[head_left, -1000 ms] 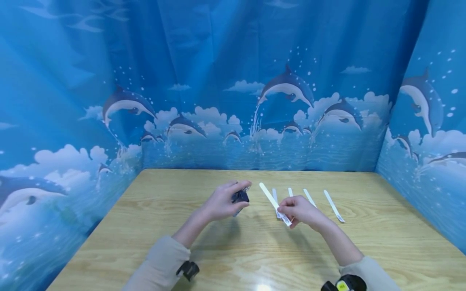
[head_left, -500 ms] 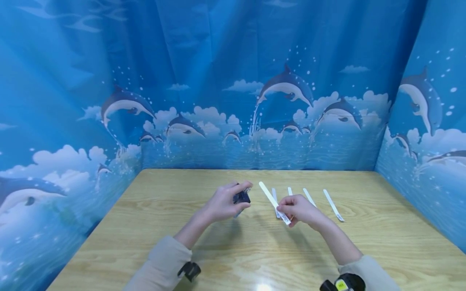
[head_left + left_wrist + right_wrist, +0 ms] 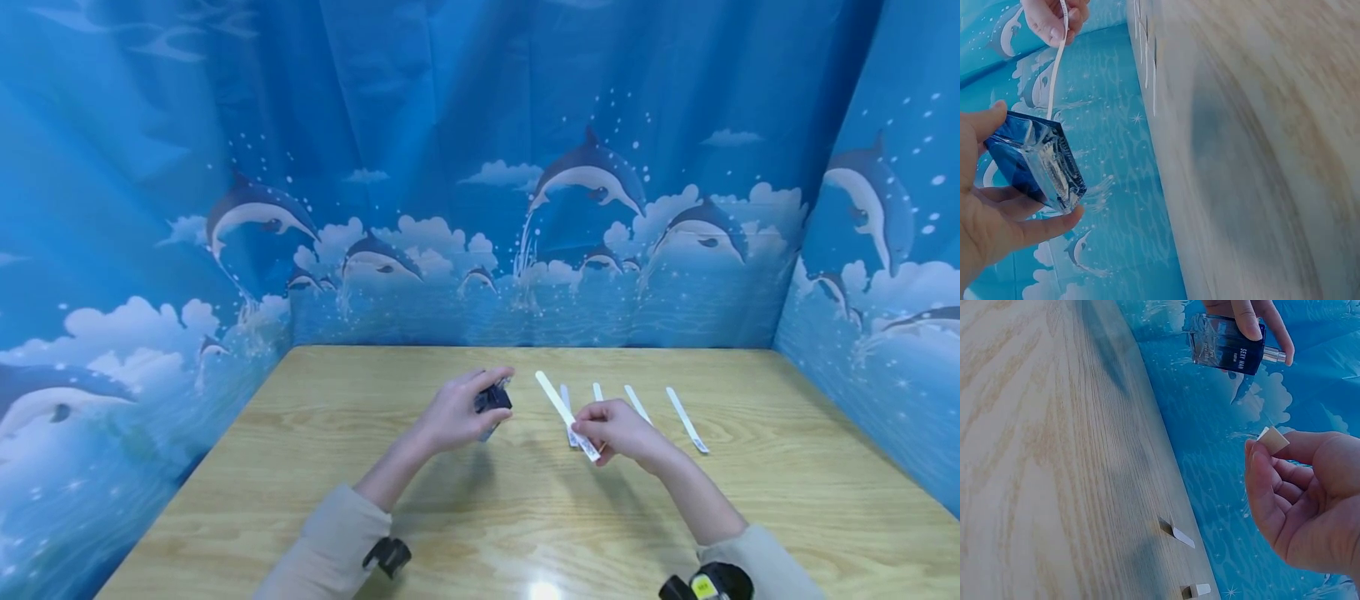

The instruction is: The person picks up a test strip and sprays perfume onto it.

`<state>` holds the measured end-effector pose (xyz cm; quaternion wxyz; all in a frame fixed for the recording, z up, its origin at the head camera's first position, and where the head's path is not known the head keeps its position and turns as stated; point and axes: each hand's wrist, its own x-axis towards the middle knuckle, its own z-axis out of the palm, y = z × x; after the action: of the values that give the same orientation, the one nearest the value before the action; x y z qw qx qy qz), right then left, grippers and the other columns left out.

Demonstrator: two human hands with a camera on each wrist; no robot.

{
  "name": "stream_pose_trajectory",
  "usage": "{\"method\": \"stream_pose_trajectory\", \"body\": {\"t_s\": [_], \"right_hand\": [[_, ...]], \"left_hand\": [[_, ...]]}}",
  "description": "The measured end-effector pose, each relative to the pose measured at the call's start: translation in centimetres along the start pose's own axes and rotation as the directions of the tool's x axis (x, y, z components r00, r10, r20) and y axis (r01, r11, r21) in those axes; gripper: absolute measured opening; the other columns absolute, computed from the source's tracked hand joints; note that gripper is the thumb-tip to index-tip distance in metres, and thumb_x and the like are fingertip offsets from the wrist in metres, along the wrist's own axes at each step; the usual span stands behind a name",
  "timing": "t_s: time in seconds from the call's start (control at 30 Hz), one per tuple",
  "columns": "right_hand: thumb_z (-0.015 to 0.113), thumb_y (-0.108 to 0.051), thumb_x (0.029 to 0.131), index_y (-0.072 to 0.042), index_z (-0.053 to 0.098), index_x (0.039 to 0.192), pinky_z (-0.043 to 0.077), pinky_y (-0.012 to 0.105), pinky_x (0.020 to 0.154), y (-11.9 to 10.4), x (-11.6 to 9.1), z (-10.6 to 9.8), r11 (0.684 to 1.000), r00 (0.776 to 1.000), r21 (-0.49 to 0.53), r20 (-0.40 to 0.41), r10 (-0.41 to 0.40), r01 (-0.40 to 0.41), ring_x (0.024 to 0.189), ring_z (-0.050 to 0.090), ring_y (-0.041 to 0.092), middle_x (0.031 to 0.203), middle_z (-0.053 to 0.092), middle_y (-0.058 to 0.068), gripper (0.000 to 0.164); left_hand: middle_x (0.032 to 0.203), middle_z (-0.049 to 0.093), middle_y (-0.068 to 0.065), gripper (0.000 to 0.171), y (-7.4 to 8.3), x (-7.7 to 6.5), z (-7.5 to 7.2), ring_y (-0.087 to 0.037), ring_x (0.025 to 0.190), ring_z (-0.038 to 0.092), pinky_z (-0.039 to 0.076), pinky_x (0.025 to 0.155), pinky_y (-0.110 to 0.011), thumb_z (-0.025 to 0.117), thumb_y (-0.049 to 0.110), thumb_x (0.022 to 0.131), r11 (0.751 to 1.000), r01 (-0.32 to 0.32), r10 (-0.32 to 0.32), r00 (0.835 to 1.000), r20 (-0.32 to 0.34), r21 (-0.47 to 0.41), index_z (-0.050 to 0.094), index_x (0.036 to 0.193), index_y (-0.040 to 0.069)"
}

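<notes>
A dark blue glass perfume bottle (image 3: 492,398) is gripped by my left hand (image 3: 457,414) above the table. Its silver spray nozzle (image 3: 1274,355) shows in the right wrist view, with a fingertip at its end. Letters reading "SEXY MAN PARFUM" run across the bottle's side. My right hand (image 3: 618,431) pinches a white paper scent strip (image 3: 555,397) near its printed lower end. The strip slants up toward the left, its far tip to the right of the bottle. In the left wrist view the bottle (image 3: 1035,159) overlaps the strip's end.
Several more white strips lie spread on the wooden table (image 3: 300,467), the rightmost strip (image 3: 686,419) standing apart. My right hand partly hides some of them. A blue dolphin-print curtain (image 3: 442,167) hangs behind the table and along both sides.
My left hand and the perfume bottle have shifted very slightly left and up over the last half second. The right hand keeps its pinch on the strip, nearly still.
</notes>
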<state>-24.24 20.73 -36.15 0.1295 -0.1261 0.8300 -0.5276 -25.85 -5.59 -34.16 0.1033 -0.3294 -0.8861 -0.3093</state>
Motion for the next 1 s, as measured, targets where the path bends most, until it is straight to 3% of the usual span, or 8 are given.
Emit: {"method": "stream_pose_trajectory", "body": {"t_s": [0.27, 0.57, 0.73, 1.0], "right_hand": [[0.055, -0.011, 0.092, 0.012, 0.058, 0.095, 0.051, 0.028, 0.05, 0.6, -0.2, -0.3, 1.0, 1.0, 0.003, -0.018, 0.009, -0.009, 0.054, 0.05, 0.011, 0.061, 0.05, 0.001, 0.024], [0.056, -0.015, 0.092, 0.011, 0.06, 0.099, 0.047, 0.026, 0.048, 1.3, -0.5, -1.2, 1.0, 0.998, -0.007, -0.053, 0.017, -0.017, 0.054, 0.043, 0.01, 0.059, 0.044, -0.001, 0.026], [0.056, -0.014, 0.092, 0.012, 0.058, 0.1, 0.044, 0.023, 0.047, 1.7, -0.9, -2.1, 0.999, 0.996, -0.015, -0.085, 0.037, -0.038, 0.053, 0.044, 0.008, 0.061, 0.045, -0.002, 0.028], [0.054, -0.007, 0.091, 0.016, 0.053, 0.109, 0.048, 0.025, 0.052, 3.0, -1.9, -3.9, 0.998, 0.99, 0.01, -0.127, 0.062, -0.061, 0.061, 0.051, 0.009, 0.071, 0.057, 0.001, 0.03]], "left_hand": [[0.129, 0.053, -0.008, 0.057, -0.5, -0.1, 0.1, -0.029, 0.113, 0.053, 0.048, 0.086, -0.043, 0.069, 0.026, 0.085, 0.999, 0.015, -0.016, 1.0, -0.013, -0.032, 0.047, 0.137, 0.022], [0.129, 0.052, -0.008, 0.059, -1.0, -0.2, 0.0, -0.027, 0.112, 0.052, 0.048, 0.085, -0.042, 0.069, 0.026, 0.085, 0.994, 0.065, -0.066, 0.998, -0.002, -0.087, 0.045, 0.138, 0.025], [0.129, 0.052, -0.007, 0.059, -1.2, -0.3, -0.1, -0.027, 0.114, 0.051, 0.048, 0.086, -0.042, 0.069, 0.026, 0.085, 0.993, 0.07, -0.07, 0.998, 0.005, -0.093, 0.044, 0.139, 0.025], [0.129, 0.052, -0.008, 0.058, -1.5, -0.5, -0.4, -0.028, 0.114, 0.05, 0.047, 0.086, -0.044, 0.07, 0.027, 0.084, 0.989, 0.089, -0.09, 0.996, 0.0, -0.115, 0.046, 0.137, 0.026]]}}
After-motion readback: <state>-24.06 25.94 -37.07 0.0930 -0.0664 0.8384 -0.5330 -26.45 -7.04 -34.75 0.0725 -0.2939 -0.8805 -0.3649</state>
